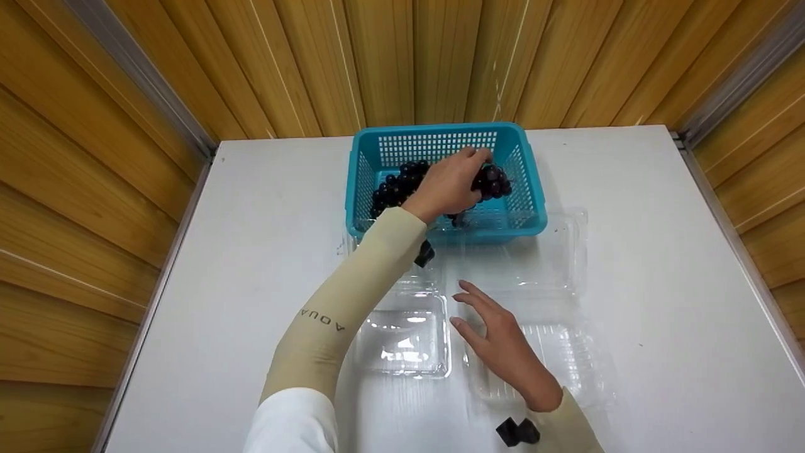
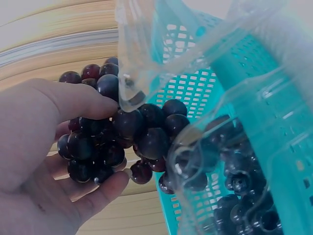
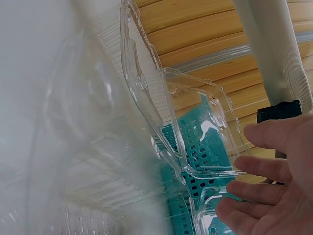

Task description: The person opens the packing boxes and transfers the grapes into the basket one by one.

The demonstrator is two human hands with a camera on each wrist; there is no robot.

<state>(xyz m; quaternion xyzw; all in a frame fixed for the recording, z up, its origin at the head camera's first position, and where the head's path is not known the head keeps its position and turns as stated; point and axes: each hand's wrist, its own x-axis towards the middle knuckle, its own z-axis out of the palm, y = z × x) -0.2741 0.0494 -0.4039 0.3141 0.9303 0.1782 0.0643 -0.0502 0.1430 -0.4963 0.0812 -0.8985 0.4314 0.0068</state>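
Observation:
A bunch of dark grapes (image 1: 492, 181) is in my left hand (image 1: 449, 182), over the right part of a turquoise basket (image 1: 440, 129). In the left wrist view, thumb and fingers curl around the held bunch (image 2: 146, 129). More dark grapes (image 1: 395, 190) lie in the basket, partly hidden by my left hand and forearm. My right hand (image 1: 506, 343) hovers empty, fingers spread and loosely bent, above a clear plastic clamshell box (image 1: 563, 352) with its lid (image 1: 534, 261) folded back. A second clear clamshell box (image 1: 402, 343) stands to its left.
The clear lids reach up to the basket's front wall, and the left one is partly behind my left forearm. A white table (image 1: 270, 207) bears everything. Wood-patterned panels (image 1: 409, 63) enclose its back and sides.

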